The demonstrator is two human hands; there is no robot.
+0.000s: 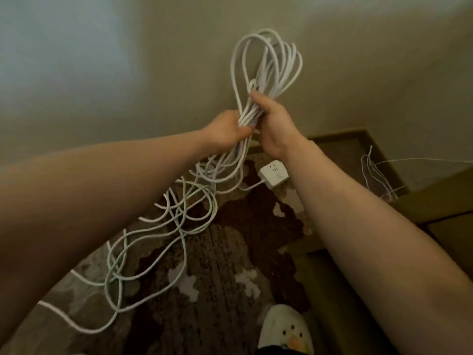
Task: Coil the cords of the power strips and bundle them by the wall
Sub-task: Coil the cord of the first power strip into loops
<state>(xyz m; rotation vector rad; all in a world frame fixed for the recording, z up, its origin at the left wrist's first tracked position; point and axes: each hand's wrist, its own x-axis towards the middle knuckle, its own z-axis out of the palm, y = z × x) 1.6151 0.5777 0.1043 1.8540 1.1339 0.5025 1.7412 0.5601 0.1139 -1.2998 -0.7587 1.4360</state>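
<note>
A bundle of white cord loops (266, 65) stands up in front of the beige wall, gathered at its waist. My left hand (227, 129) grips the gathered cords from the left. My right hand (271, 121) grips the same bunch from the right, its fingers wrapped round the strands just above the left hand. Below the hands several loose loops of white cord (179, 208) hang down and spread in a tangle over the rug. A white power strip (273, 174) lies on the floor near the wall, partly hidden by my right forearm.
A brown patterned rug (220, 265) covers the floor. Thin white wires (376, 175) hang at the right by a wooden edge (435, 198). A white slipper with a face (286, 331) shows at the bottom. The wall (153, 73) is close ahead.
</note>
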